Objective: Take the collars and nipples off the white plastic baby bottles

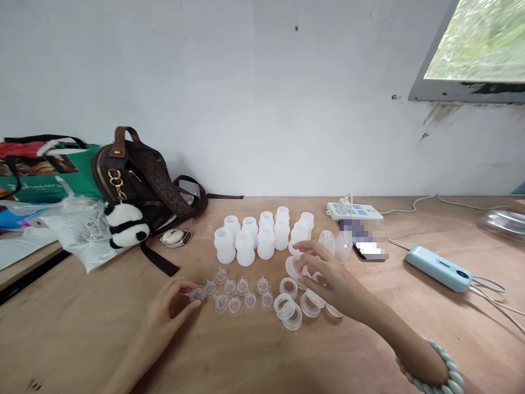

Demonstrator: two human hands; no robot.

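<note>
My left hand (170, 309) pinches a small clear silicone nipple (196, 294) at the left end of a cluster of several such clear nipples (241, 295) on the wooden table (82, 328). My right hand (328, 276), with a pale green bead bracelet (445, 377) on the wrist, reaches over several translucent rings (289, 312), its fingers closed on a round translucent piece (294, 267). Behind both stand several white translucent bottle bodies (262, 235) in two rows.
A brown bag (143, 180) with a panda plush (125, 224) sits at the back left beside plastic wrap (77, 230) and a green bag (45, 169). A white power strip (355, 210), a phone (367, 243) and a light blue device (438, 268) with cables lie to the right.
</note>
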